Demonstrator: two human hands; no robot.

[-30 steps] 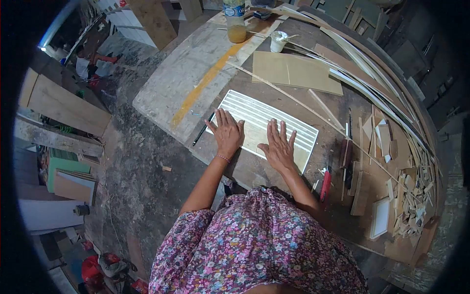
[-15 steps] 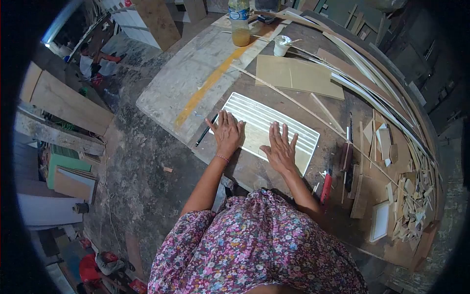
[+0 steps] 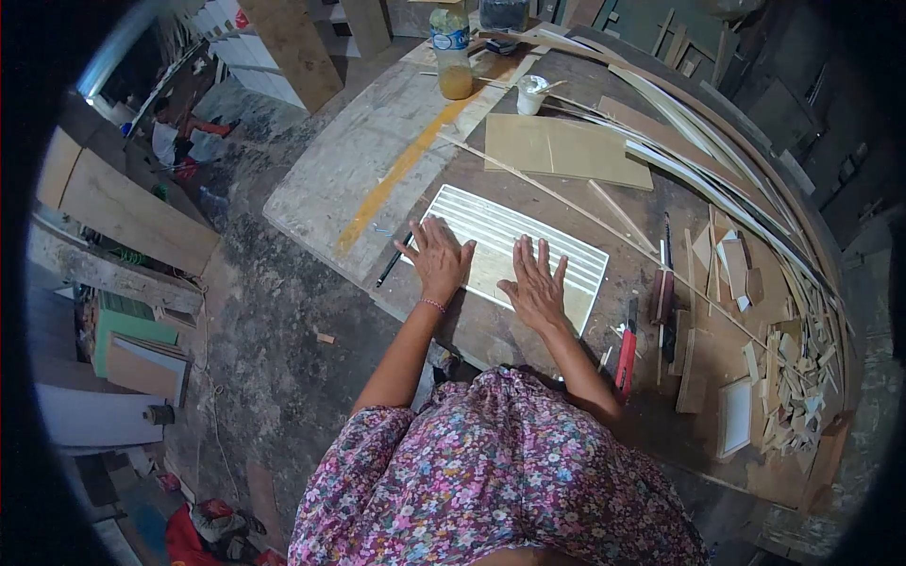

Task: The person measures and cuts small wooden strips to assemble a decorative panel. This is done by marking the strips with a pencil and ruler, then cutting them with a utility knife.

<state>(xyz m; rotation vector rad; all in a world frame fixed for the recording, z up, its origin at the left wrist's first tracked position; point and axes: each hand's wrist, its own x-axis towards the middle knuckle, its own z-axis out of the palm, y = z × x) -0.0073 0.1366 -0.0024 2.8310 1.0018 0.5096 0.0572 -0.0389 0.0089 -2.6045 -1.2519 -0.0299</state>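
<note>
A rectangular panel (image 3: pixel 491 274) with white strips along its far half lies flat on the workbench in front of me. My left hand (image 3: pixel 438 259) rests on its left part, fingers spread. Over the panel's right part lies my right hand (image 3: pixel 535 288), also with fingers apart. Neither hand grips anything. A dark pen-like stick (image 3: pixel 393 264) is just left of the panel, beside my left hand. To the right of my right forearm is a red-handled cutter (image 3: pixel 627 363).
Beyond the panel lie a tan board (image 3: pixel 566 151), a white cup (image 3: pixel 530 95) and a bottle of yellowish liquid (image 3: pixel 455 80). Long strips (image 3: pixel 679 123) and a scrap pile (image 3: pixel 797 396) occupy the bench's right side. Two people (image 3: pixel 170 137) (image 3: pixel 212 533) are on the floor at left.
The view has shifted slightly. Both hands stay spread on the panel, with little visible movement. The person at lower left has shifted position in the view.
</note>
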